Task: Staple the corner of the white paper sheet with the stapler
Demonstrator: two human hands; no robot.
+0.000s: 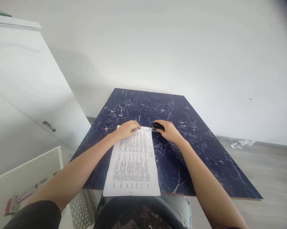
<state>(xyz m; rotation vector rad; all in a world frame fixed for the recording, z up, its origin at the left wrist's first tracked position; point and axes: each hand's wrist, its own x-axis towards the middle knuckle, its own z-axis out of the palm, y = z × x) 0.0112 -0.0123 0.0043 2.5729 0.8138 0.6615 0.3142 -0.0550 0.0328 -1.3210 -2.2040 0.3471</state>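
Paper (134, 165): one printed sheet, lying lengthwise on the blue marbled tabletop (193, 152), left of the middle; its near edge pokes slightly past the tabletop's near edge, and some handwriting runs down its right margin.
Small pale strip (120, 115): lies flat on the tabletop, just beyond the paper's far left corner.
Left hand (129, 128): mine rests across the far left part of the paper, fingers close together and bent, tips at the far edge; I cannot tell whether they pinch the paper or only press on it.
Stapler (158, 127): black, at the paper's far right corner, its front end pointing left and meeting that corner.
Right hand (166, 129): mine is closed around the stapler, fingers over the far side and thumb on the near side.
Clear plastic item (242, 144): on the grey floor (258, 171), beyond the tabletop's right edge, close to the wall (229, 63).
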